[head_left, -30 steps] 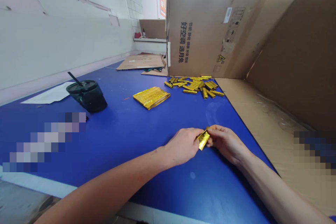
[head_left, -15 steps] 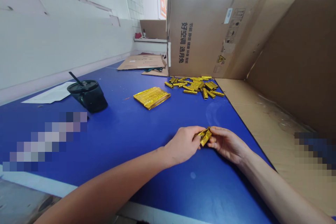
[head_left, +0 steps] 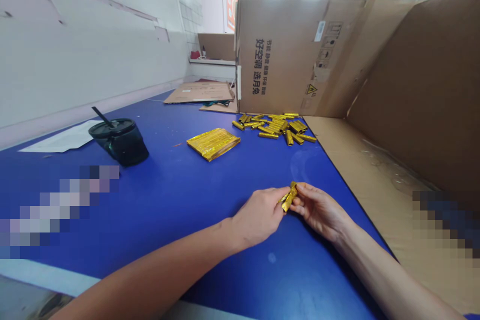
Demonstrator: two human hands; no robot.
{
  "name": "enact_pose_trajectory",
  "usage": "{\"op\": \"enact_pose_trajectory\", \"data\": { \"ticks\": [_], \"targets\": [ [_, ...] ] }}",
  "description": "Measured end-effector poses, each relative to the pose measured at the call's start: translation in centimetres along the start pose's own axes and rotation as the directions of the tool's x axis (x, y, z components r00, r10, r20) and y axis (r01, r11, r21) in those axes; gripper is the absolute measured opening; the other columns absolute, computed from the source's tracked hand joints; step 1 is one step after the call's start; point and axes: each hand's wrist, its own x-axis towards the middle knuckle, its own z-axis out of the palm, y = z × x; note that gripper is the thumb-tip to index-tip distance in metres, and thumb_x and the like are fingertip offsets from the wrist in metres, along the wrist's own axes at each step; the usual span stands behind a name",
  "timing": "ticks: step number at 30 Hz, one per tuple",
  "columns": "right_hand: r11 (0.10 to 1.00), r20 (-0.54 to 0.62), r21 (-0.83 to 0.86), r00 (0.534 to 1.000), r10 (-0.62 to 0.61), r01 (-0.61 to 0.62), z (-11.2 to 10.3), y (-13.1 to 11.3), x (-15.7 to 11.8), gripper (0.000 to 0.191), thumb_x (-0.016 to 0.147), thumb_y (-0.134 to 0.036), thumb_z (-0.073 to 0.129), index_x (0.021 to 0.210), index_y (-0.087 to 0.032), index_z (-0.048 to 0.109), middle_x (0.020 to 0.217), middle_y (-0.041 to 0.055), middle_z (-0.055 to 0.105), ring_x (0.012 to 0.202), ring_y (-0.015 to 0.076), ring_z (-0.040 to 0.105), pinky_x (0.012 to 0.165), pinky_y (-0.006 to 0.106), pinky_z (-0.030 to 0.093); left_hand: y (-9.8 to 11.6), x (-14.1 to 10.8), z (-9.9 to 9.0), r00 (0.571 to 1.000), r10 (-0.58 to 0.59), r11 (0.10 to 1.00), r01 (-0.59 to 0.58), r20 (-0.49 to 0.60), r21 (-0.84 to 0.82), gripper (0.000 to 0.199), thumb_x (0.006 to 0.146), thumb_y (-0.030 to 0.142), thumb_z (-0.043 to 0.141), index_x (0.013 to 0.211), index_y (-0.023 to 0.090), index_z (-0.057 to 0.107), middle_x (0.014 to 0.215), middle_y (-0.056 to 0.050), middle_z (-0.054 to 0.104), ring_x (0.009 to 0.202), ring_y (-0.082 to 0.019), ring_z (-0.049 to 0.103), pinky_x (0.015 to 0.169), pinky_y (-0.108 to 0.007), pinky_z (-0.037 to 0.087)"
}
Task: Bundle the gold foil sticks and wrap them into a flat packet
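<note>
Head-worn view: a person's left hand (head_left: 258,217) and right hand (head_left: 319,212) meet at lower centre above a blue counter (head_left: 180,205), both closed in a pinch on one crumpled gold foil strip (head_left: 289,197), which sticks up between the fingertips. The hands are near the counter's right edge, and the foil is off the surface.

Farther up, just right of centre, a loose pile of gold foil tubes (head_left: 274,128) lies scattered on the counter, roughly thirty, though overlaps prevent an exact count. To its left sits one flat stack of gold foil strips (head_left: 213,144), laid side by side; the number of strips cannot be told.

At centre left stands one dark plastic tumbler (head_left: 120,144) with a black lid and one straw (head_left: 100,116). Its contents cannot be made out. One white paper sheet (head_left: 60,137) lies beyond it at the left.

One opened cardboard carton (head_left: 277,55), printed with dark Chinese characters and a yellow warning triangle, rises at upper right behind the pile, with a broad brown flap (head_left: 412,100) along the right side. One flattened cardboard sheet (head_left: 198,93) lies at the far end of the counter, below a white wall (head_left: 86,45). Pixelated patches cover parts of the lower left and right edge.
</note>
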Motion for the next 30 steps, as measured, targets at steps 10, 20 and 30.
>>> {"op": "enact_pose_trajectory", "data": {
  "ticks": [10,20,30],
  "targets": [
    [0.982,-0.014,-0.128,0.989,-0.145,0.142,1.1,0.2,-0.4,0.026,0.059,-0.021,0.073,0.079,-0.017,0.057,0.057,-0.0023,0.061,0.046,0.0089,0.055,0.05,0.023,0.047,-0.2,-0.1,0.3,0.999,0.008,1.0,-0.007,-0.039,0.027,0.033,0.078,0.006,0.036,0.102,0.017,0.056,0.089,-0.003,0.061,0.081,-0.013,0.056,0.077,-0.026,0.043],
    [0.972,0.08,-0.226,0.996,-0.041,0.058,0.2,-0.8,-0.5,0.018,0.058,-0.022,0.072,0.066,-0.015,0.057,0.053,-0.0021,0.06,0.039,0.0059,0.046,0.043,0.02,0.039,0.0,0.1,0.4,0.968,-0.245,0.827,0.237,0.053,-0.51,0.023,0.077,0.016,0.046,0.099,0.012,0.054,0.087,-0.007,0.061,0.067,-0.011,0.059,0.06,-0.023,0.049],
    [0.945,0.206,-0.326,0.977,0.051,0.019,0.6,-0.4,-0.9,0.024,0.061,-0.027,0.072,0.073,-0.017,0.054,0.053,-0.0039,0.058,0.041,0.0062,0.047,0.043,0.018,0.036,-0.5,0.6,0.5,0.903,-0.403,0.702,0.408,0.147,-0.583,0.016,0.07,0.018,0.059,0.08,0.013,0.048,0.063,0.001,0.056,0.057,-0.01,0.058,0.052,-0.022,0.048]
  ]
}}
